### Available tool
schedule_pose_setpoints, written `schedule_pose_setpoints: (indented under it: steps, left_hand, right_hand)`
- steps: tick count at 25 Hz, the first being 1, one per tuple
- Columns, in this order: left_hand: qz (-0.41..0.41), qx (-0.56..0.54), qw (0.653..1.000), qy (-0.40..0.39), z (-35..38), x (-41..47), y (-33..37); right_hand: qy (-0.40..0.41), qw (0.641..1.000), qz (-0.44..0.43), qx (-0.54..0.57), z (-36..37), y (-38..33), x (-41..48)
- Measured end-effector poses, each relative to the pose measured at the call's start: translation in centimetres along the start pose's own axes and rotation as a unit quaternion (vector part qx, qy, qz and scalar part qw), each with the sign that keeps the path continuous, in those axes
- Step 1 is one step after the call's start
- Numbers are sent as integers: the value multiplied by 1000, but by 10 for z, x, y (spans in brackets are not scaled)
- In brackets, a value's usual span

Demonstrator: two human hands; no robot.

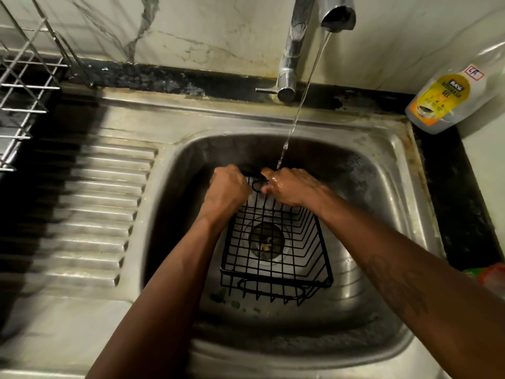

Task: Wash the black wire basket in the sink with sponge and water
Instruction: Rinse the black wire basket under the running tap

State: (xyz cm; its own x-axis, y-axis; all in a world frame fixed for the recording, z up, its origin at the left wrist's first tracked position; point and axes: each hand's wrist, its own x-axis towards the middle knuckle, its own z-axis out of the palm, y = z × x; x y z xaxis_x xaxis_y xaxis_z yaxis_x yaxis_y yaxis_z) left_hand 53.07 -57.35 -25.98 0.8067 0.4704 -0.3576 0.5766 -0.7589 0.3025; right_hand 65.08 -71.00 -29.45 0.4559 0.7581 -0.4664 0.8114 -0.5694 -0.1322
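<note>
At the centre of the frame, the black wire basket (273, 258) sits in the steel sink (396, 165) over the drain. The left hand (228, 190) and the wet right hand (292, 188) lie close together, both curled round its far rim. Water (300, 99) from the tap (292, 50) falls just by the right hand. A dishwash gel bottle (448, 99) stands at upper right.

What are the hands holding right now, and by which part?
Both the left hand and the right hand grip the black wire basket by the rim at its far end.
</note>
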Motion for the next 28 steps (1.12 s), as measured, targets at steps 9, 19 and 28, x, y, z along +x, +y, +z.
schedule_pose_setpoints:
  steps: [9, 19, 28]
  left_hand:
    - [-32, -149, 986, 62, 10, -1, 4]
    - [-51, -145, 985, 73, 11, 5, 3]
    - [-58, -143, 983, 101, 10, 2, 0]
  right_hand:
    - [-10, 997, -27, 74, 3, 18, 5]
    - [27, 993, 39, 104, -1, 29, 11]
    - [26, 995, 39, 84, -4, 22, 13]
